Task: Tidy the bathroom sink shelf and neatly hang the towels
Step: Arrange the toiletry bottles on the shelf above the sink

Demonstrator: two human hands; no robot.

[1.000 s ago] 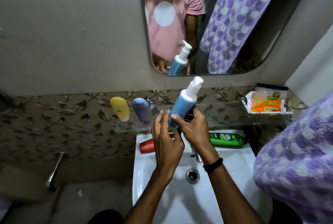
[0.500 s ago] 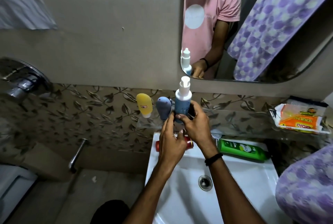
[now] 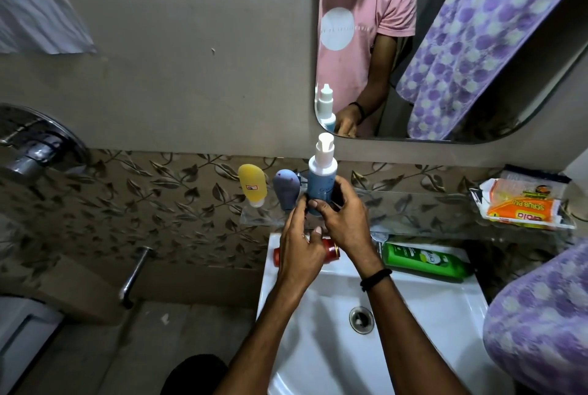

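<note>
Blue bottle (image 3: pixel 321 184) now upright at glass shelf (image 3: pixel 413 207) over white sink (image 3: pixel 445 315).

Plain grey-beige wall tiles (image 3: pixel 191 60) cover the upper wall. Below them runs a band of brown tiles with a leaf pattern (image 3: pixel 143 203). A mirror (image 3: pixel 525 76) with rounded corners hangs at the upper right. A chrome fitting (image 3: pixel 35 152) juts from the left, with a chrome spout (image 3: pixel 135 270) lower down. The white basin (image 3: pixel 429 331) stands against the leaf band, and the grey floor (image 3: pixel 95 356) lies to its left. The light is dim.
</note>
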